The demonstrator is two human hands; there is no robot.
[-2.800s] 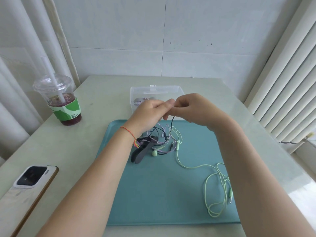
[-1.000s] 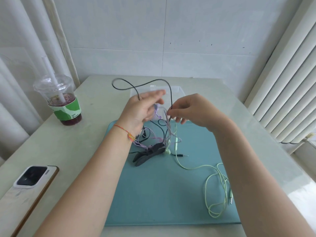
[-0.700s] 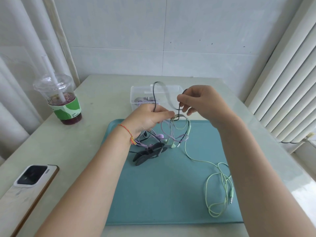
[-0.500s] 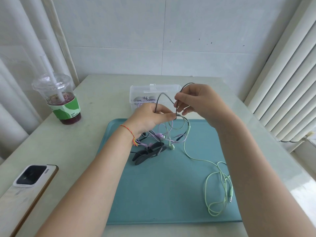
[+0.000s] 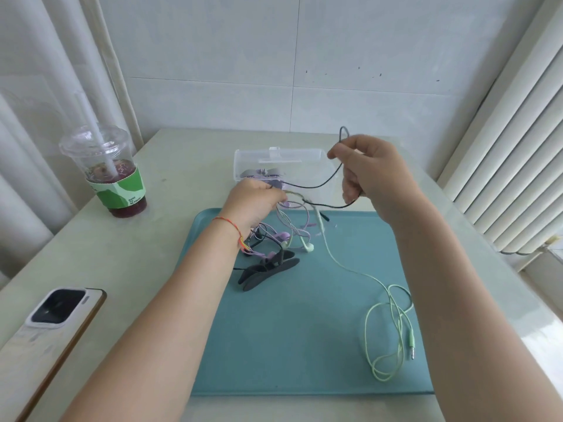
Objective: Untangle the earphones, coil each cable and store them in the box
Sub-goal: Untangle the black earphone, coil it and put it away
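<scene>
A knot of earphone cables (image 5: 289, 226), purple, green and black, hangs above the far part of a teal mat (image 5: 304, 330). My left hand (image 5: 256, 205) pinches the knot from the left. My right hand (image 5: 368, 172) is raised to the right and grips the black cable (image 5: 320, 185), which sags in two strands between my hands and loops above my fingers. The green cable (image 5: 387, 324) trails right and lies in loose loops on the mat, its plug near the right edge. A clear plastic box (image 5: 292, 161) behind the mat holds a purple coil.
Dark flat cable clips (image 5: 268, 272) lie on the mat under the knot. A lidded drink cup with a straw (image 5: 106, 172) stands at the far left. A phone (image 5: 51, 327) lies face down near the left front edge. Window blinds run along the right.
My right hand has pulled away to the right and up, drawing the black cable out of the knot. My left hand stays on the knot, slightly lower.
</scene>
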